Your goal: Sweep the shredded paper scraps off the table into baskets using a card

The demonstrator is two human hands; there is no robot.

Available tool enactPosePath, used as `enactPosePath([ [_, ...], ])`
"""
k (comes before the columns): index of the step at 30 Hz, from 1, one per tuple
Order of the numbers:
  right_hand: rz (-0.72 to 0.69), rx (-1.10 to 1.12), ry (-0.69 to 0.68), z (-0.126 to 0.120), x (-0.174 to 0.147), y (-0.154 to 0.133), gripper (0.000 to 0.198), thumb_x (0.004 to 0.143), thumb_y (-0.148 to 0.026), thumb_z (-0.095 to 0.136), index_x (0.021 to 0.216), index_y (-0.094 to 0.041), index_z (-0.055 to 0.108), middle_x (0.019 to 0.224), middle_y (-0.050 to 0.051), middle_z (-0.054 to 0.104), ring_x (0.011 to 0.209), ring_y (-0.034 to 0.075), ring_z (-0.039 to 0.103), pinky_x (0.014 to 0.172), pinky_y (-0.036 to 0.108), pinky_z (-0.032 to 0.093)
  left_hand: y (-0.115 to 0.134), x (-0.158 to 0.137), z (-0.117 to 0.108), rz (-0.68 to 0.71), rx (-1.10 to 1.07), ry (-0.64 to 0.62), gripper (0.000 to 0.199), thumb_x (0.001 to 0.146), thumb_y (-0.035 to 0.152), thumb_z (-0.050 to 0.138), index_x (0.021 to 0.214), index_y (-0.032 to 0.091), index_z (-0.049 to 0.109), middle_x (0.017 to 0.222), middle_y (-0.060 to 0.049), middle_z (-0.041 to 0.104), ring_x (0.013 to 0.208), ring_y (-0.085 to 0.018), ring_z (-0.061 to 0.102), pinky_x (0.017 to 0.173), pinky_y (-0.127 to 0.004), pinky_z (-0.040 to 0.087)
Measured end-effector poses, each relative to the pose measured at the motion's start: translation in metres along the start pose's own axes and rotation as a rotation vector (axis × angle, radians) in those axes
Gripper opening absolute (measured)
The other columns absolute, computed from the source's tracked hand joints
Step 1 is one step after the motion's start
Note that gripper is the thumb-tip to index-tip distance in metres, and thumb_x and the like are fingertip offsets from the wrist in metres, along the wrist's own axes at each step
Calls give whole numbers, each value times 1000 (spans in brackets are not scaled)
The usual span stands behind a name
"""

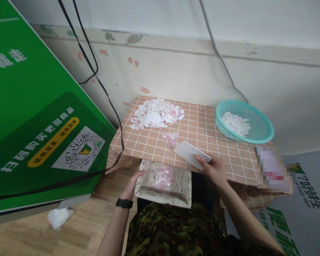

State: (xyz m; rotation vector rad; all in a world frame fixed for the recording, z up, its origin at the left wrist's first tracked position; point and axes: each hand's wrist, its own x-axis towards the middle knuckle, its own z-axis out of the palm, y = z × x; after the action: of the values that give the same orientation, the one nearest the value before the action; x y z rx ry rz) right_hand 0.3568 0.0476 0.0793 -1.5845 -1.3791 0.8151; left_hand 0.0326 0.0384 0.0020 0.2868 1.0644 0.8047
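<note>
My left hand (134, 183) grips the left rim of a speckled square tray (182, 185), held just under the table's front edge. Pink and clear small pieces (163, 177) lie in the tray. In my right hand (213, 166) is a flat white rectangular board (189, 153), thumb on top, tilted over the tabletop near the edge. A small patch of pinkish pieces (171, 138) lies on the table just beyond the board's left end. Farther back spreads a large heap of white and pink paper-like scraps (157, 113).
A turquoise mesh basket (264, 129) holding white strips (236, 123) stands at the table's right. The table (200, 124) has a brown checked cloth. A pixelated flat object (272, 169) lies at the right corner. A green sign (50, 89) and black cables (109, 94) flank the left.
</note>
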Motion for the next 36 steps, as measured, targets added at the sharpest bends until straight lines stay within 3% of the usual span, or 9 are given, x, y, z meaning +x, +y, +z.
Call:
enactPosePath([
  [3, 64, -21, 101, 1, 10, 6, 34, 76, -47, 67, 67, -14, 68, 54, 0, 54, 49, 13, 45, 44, 24, 32, 0, 0, -2, 8, 2, -2, 37, 74, 27, 64, 107, 11, 68, 87, -8, 77, 83, -27, 70, 78, -37, 51],
  [8, 73, 45, 38, 13, 18, 0, 36, 75, -49, 66, 73, -14, 70, 60, 2, 58, 53, 14, 49, 47, 25, 37, 1, 1, -5, 19, 13, -7, 39, 74, 29, 64, 108, 11, 67, 94, -10, 76, 88, -30, 70, 80, -41, 51],
  [17, -62, 42, -198, 33, 18, -20, 31, 81, -44, 62, 72, -15, 69, 60, 0, 56, 53, 11, 44, 48, 24, 34, 2, 2, -6, 7, -2, -11, 40, 72, 30, 65, 107, 10, 68, 97, -12, 76, 96, -32, 68, 85, -43, 50],
  [21, -55, 70, -330, 28, 10, -22, 27, 80, -42, 64, 77, -16, 71, 64, 0, 59, 55, 12, 47, 50, 24, 37, 1, 3, -6, 12, -11, -26, 40, 72, 29, 65, 107, 10, 68, 96, -12, 76, 91, -31, 69, 84, -43, 50],
  [23, -1, 84, -224, 19, 11, -17, 29, 79, -44, 65, 73, -15, 69, 60, 0, 57, 53, 12, 46, 49, 24, 36, 1, 3, -6, 14, -11, -17, 39, 72, 29, 65, 107, 11, 68, 93, -11, 76, 89, -30, 70, 82, -42, 51],
  [26, 66, 60, 45, 5, 20, -6, 33, 75, -47, 67, 69, -15, 67, 56, 0, 53, 51, 11, 44, 45, 24, 33, 1, 3, -6, 12, 1, -8, 38, 72, 30, 65, 105, 12, 68, 94, -11, 76, 93, -32, 69, 81, -42, 51],
  [28, 71, 29, 131, -1, 27, -1, 34, 74, -48, 68, 71, -14, 68, 57, 0, 53, 51, 12, 44, 45, 24, 33, 0, 3, -7, 15, 1, -12, 37, 72, 30, 65, 104, 13, 68, 96, -10, 76, 95, -32, 68, 82, -42, 51],
  [36, 44, 10, -5, 4, 33, -7, 35, 75, -48, 66, 66, -14, 65, 53, -1, 49, 49, 11, 42, 44, 24, 30, 1, 3, -7, 1, -4, -32, 38, 73, 31, 64, 106, 12, 68, 95, -10, 76, 93, -30, 69, 83, -40, 50],
])
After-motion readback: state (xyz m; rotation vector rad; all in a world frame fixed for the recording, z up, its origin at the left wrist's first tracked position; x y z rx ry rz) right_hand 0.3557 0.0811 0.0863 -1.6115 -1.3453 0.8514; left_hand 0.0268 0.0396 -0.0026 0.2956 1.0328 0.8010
